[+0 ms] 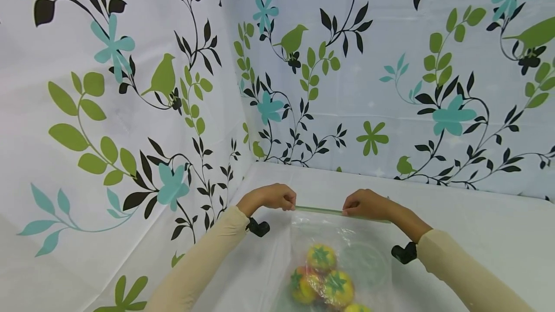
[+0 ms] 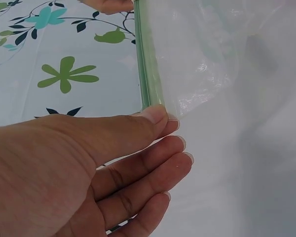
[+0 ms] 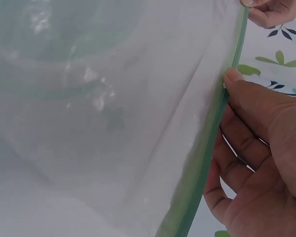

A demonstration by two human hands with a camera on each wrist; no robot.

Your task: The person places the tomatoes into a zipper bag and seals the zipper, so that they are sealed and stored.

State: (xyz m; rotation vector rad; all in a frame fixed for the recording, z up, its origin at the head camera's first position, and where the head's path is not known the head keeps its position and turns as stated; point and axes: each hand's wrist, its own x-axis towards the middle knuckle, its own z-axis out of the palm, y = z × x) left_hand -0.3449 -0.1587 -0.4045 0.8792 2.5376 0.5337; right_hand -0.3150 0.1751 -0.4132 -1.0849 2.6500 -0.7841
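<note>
A clear zip bag (image 1: 368, 237) lies in front of me, its green zip strip (image 1: 318, 210) along the far edge. Inside it are several round yellow-and-red fruits (image 1: 338, 287) with green star-shaped tops, bunched toward the bag's left and middle. My left hand (image 1: 277, 197) pinches the left end of the strip between thumb and index finger, the other fingers loosely bent below, as the left wrist view shows. Further right along the strip, my right hand (image 1: 367, 204) pinches it, thumb (image 3: 234, 79) on the near side; the strip runs on past this hand.
A white table surface (image 1: 477, 235) spreads under the bag. Behind and to the left hangs white cloth (image 1: 390, 100) printed with leaves, birds and flowers. Black wrist cameras (image 1: 404, 253) are worn on both wrists. The bag's near end runs out of the head view.
</note>
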